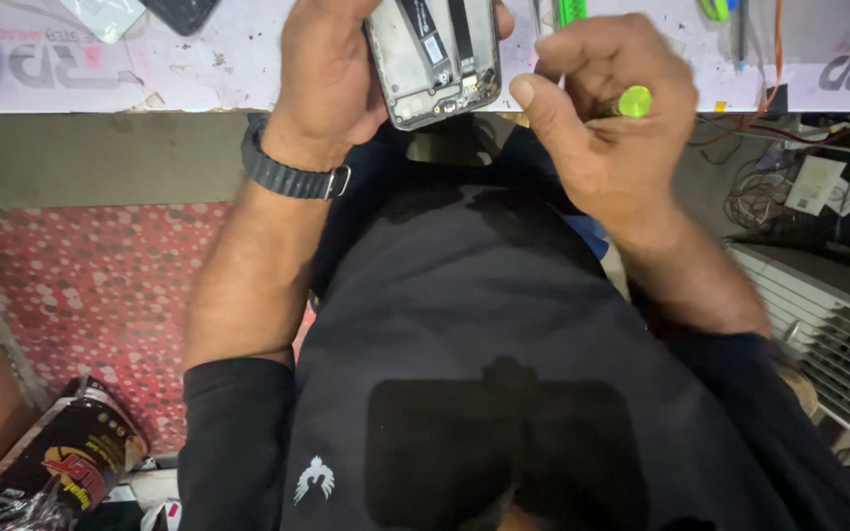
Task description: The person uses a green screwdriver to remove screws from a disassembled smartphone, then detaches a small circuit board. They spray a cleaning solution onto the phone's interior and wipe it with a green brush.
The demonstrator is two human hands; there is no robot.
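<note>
Two grips: left hand [332, 74] clasps opened phone [435, 59], right hand [607, 118] pinches green screwdriver [632, 100] beside it.

The opened phone [435, 61] shows a silver-grey frame with black strips inside. The screwdriver [632, 101] cap is lime green. The watch strap [282, 175] is dark grey. The floor mat [91, 295] is red with white dots. The worktop [228, 59] is pale pinkish white.

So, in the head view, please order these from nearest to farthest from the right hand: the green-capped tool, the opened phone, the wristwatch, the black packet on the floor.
From the right hand:
1. Green-capped tool, gripped in that hand.
2. Opened phone, just beside it, in the left hand.
3. Wristwatch, on the left wrist.
4. Black packet, far down at the lower left corner.
</note>
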